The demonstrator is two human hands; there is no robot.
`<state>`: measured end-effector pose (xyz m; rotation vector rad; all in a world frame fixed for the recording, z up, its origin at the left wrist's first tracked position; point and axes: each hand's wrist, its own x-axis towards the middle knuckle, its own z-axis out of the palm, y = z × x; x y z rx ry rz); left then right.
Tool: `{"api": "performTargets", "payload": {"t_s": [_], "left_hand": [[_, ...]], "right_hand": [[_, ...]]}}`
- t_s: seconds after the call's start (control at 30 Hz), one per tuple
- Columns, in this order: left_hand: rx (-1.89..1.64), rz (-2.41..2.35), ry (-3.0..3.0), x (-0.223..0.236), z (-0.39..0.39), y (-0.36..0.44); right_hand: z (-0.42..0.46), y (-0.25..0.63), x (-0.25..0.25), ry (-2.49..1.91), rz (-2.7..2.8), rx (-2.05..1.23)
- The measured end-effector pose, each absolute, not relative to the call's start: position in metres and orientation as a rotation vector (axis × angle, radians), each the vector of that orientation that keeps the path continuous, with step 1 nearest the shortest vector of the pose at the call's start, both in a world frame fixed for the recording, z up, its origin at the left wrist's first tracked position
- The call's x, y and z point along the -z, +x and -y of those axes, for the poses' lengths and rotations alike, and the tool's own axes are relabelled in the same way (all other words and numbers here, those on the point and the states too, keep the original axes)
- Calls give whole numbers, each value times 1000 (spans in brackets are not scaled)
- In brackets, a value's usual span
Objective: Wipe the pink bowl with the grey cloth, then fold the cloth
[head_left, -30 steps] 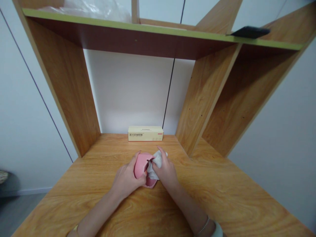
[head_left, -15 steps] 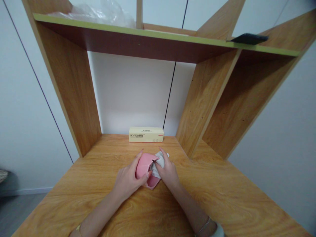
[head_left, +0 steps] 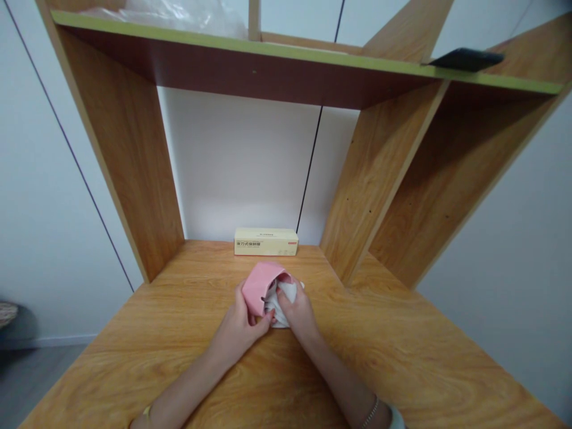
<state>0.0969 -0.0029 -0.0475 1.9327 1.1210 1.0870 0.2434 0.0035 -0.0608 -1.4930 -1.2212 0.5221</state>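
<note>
Above the middle of the desk, my left hand [head_left: 243, 322] grips a pink, angular container [head_left: 260, 285] by its left side and lower edge. The container is tilted, its opening facing right toward my other hand. My right hand [head_left: 298, 310] is closed on a pale grey-white cloth [head_left: 279, 310], which sits bunched at the opening and partly inside. Some right fingertips are hidden behind the cloth. A small dark notch or slot shows at the container's rim. What kind of container it is, I cannot tell.
A cream cling film box [head_left: 266, 242] lies against the back wall on the wooden desk [head_left: 402, 357]. Wooden uprights flank it, with a shelf [head_left: 250, 65] overhead. That shelf bears clear plastic wrapping [head_left: 187, 18] and a dark flat object [head_left: 467, 59].
The pink container has turned in my left hand, and its opening now faces more to the right. My right hand still holds the cloth at the opening. The view has shifted slightly.
</note>
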Motion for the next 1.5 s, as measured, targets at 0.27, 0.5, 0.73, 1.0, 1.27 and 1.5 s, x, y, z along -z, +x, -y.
{"api": "performTargets", "payload": {"t_s": [0.27, 0.5, 0.73, 1.0, 1.27, 1.5], "left_hand": [[-871, -1324, 2090, 19, 10, 90], [-697, -1432, 2169, 7, 15, 90], [-625, -1465, 2180, 8, 15, 93], [-598, -1479, 2204, 6, 15, 95], [-529, -1493, 2275, 6, 17, 94], [-596, -1402, 2289, 4, 17, 92]], "right_hand": [[5, 252, 41, -1831, 1464, -132], [11, 257, 38, -1806, 1659, 195], [8, 256, 43, -1890, 1612, -55], [5, 251, 45, -1887, 1597, -252], [13, 256, 37, -1744, 1732, 301], [10, 259, 38, -1823, 1702, 100]]}}
